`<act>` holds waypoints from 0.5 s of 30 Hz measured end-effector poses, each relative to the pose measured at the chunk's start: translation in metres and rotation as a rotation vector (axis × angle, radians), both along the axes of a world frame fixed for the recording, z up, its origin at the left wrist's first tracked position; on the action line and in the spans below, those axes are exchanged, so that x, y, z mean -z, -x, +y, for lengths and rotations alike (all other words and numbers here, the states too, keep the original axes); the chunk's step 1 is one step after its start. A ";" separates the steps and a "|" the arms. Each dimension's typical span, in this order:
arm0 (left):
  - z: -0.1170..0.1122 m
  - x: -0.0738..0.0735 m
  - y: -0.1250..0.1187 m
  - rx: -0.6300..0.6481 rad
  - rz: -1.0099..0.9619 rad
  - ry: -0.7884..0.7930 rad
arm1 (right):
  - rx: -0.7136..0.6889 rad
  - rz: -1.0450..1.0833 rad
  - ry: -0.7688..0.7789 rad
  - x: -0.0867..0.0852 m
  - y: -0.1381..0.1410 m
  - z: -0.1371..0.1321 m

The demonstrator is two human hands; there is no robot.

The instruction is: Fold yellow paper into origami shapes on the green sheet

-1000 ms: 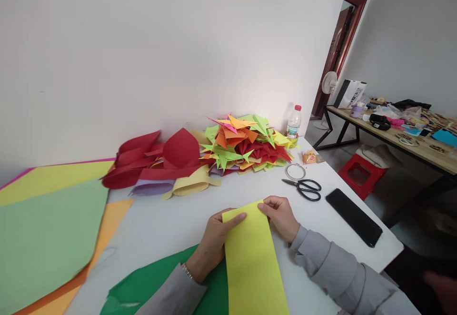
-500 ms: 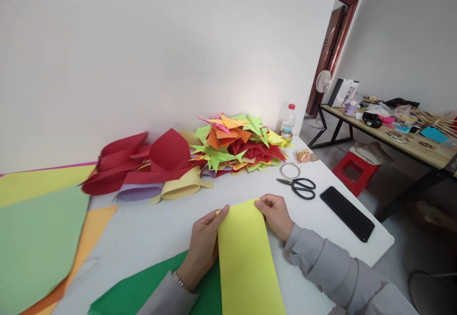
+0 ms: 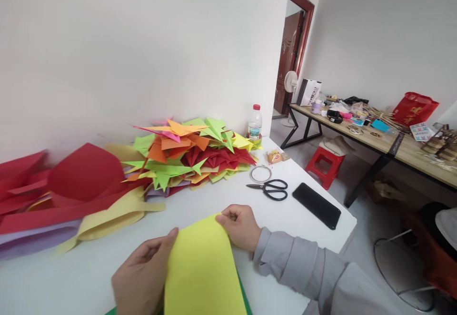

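A yellow sheet of paper [image 3: 203,267] stretches between my hands and runs off the bottom of the view. My left hand [image 3: 144,272] pinches its left edge near the far corner, thumb on top. At the far right corner my right hand [image 3: 240,225] holds the sheet between thumb and fingers. Beneath it shows a bit of green paper [image 3: 244,290]. Black-handled scissors [image 3: 273,190] lie beyond my right hand, beside a roll of tape [image 3: 260,174]. A black phone [image 3: 317,205] rests to the right of the scissors.
Folded paper stars [image 3: 193,151] in many colours are heaped against the wall. Curled red paper pieces [image 3: 85,174] lie at the left. A bottle [image 3: 254,124] and a small wrapped snack [image 3: 274,156] stand near the far corner. A red stool [image 3: 325,165] and a cluttered wooden table [image 3: 378,139] are at the right.
The view has swung to the right, so table things appear further left and more of the other table shows. Both hands keep hold of the yellow paper.
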State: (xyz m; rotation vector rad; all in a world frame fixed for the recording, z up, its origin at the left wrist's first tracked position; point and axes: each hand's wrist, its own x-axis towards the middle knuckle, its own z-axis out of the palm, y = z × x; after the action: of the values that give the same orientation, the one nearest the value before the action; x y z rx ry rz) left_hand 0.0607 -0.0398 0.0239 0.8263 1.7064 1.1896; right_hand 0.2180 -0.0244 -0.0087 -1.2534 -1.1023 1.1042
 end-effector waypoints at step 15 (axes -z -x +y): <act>0.004 -0.004 0.001 0.091 0.086 0.035 | 0.004 -0.009 -0.006 -0.002 0.000 0.000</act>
State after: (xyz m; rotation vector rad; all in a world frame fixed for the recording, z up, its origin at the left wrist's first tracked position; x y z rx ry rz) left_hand 0.0598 -0.0361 0.0281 0.9349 1.7348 1.0734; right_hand 0.2177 -0.0239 -0.0066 -1.2570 -1.1089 1.0928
